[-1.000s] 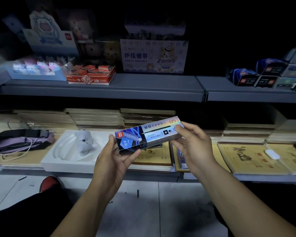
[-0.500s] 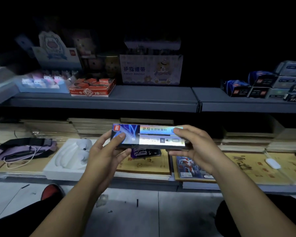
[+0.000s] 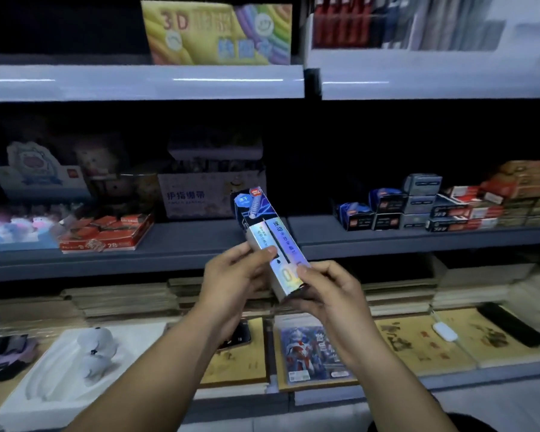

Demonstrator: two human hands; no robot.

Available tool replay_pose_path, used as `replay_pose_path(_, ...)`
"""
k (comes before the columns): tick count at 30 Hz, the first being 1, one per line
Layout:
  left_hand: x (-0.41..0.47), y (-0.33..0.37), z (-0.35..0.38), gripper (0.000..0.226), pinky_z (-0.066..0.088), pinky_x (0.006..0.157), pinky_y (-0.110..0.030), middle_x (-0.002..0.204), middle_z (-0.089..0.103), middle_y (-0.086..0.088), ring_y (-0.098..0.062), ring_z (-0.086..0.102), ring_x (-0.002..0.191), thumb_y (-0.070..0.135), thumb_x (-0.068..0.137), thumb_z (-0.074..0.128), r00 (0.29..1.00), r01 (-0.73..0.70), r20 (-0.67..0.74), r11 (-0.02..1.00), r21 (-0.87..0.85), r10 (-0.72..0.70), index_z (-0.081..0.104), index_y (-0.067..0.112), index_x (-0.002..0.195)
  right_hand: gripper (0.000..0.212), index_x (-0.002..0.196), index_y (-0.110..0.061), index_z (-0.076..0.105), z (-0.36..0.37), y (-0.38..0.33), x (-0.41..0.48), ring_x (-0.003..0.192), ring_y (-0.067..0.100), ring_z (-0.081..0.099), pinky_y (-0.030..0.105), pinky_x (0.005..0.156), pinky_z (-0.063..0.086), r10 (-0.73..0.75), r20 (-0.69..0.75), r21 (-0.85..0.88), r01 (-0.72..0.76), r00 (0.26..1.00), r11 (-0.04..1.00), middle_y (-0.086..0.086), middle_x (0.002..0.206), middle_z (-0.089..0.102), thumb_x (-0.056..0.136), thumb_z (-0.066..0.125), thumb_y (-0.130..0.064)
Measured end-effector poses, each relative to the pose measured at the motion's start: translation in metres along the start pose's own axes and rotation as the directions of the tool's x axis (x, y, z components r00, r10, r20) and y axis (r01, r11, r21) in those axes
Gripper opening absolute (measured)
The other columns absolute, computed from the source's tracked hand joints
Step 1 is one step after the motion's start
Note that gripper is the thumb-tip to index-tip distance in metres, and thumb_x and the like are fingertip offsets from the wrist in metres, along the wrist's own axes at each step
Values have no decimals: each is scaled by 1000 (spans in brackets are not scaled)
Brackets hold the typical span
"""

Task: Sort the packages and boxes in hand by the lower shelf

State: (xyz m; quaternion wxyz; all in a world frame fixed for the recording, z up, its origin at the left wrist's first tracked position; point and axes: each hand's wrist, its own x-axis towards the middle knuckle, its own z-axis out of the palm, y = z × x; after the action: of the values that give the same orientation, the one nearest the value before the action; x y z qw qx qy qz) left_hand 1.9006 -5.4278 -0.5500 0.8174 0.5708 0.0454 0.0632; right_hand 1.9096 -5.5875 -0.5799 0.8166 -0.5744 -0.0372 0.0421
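So both hands pinch the long shiny holographic blue cardboard pen box [image 3: 270, 244], tilted upright just in front of the grey metal shelf [image 3: 200, 244]: left hand [image 3: 231, 275] mid-box, right hand [image 3: 325, 294] at its bottom. With 2 fingertip grips, it could probably slip.

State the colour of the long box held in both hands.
Shiny holographic silver and blue long cardboard box, seen in head view.

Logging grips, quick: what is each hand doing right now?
Left hand: grips the holographic pen box.
Right hand: pinches the same box's lower end.
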Motion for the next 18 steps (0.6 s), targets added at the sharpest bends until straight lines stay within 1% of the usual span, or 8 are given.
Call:
replay_pose_path(5,36,5,43,28,63,85,-36,102,79,-10,-25,76,96,10,90,74,995,-102,-8,988,118,103,71,5,117,20,108,1,68,-26,-35,31,82,29,74,44,81,64,-59,-56,-36,57,997,998,22,104,75,92,73,-10)
replay_pose_path(7,54,1,60,41,60,92,-36,108,78,-3,-16,75,100,17,84,82,986,-165,30,959,230,163,70,12,122,21,111,-2,67,-40,-49,49,90,38,75,46,81,64,-96,-97,-41,93,991,995,22,105,75,92,74,-9)
replay_pose_path(8,61,-2,69,48,59,92,-29,114,76,3,-7,73,101,21,80,86,979,-203,75,928,313,189,69,16,125,21,111,-3,67,-46,-56,58,90,40,74,46,80,64,-117,-124,-44,113,985,993,22,106,74,92,74,-10)
replay_pose_path(10,71,-7,87,58,55,84,-14,132,63,9,3,70,100,15,76,88,963,-265,148,878,398,224,66,16,130,18,107,-4,68,-58,-64,74,82,32,74,44,77,64,-163,-178,-57,156,970,986,23,105,74,92,74,-10)
replay_pose_path(13,88,-16,112,62,52,93,-12,140,53,7,1,67,103,2,78,84,935,-340,250,836,430,251,62,11,134,16,105,-3,71,-74,-68,94,65,16,70,40,74,65,-224,-248,-83,210,942,974,19,97,74,92,74,-12)
replay_pose_path(14,94,-20,118,60,51,93,-10,140,54,5,4,66,101,0,80,82,925,-366,271,817,446,267,61,10,135,16,105,-5,73,-80,-69,100,66,15,71,38,73,64,-241,-259,-96,224,935,970,16,95,75,92,74,-14)
replay_pose_path(16,107,-27,127,56,48,89,-4,137,57,2,5,64,99,0,84,79,915,-396,269,790,469,299,60,5,136,18,109,-9,74,-90,-67,108,78,20,75,34,75,64,-267,-247,-95,251,932,963,11,94,77,93,74,-17)
replay_pose_path(18,120,-37,131,53,50,92,-8,135,62,0,1,66,105,8,86,79,906,-423,262,754,503,334,62,6,136,25,117,-15,72,-96,-65,113,89,18,77,32,80,63,-276,-210,-103,260,938,960,6,99,76,92,75,-16)
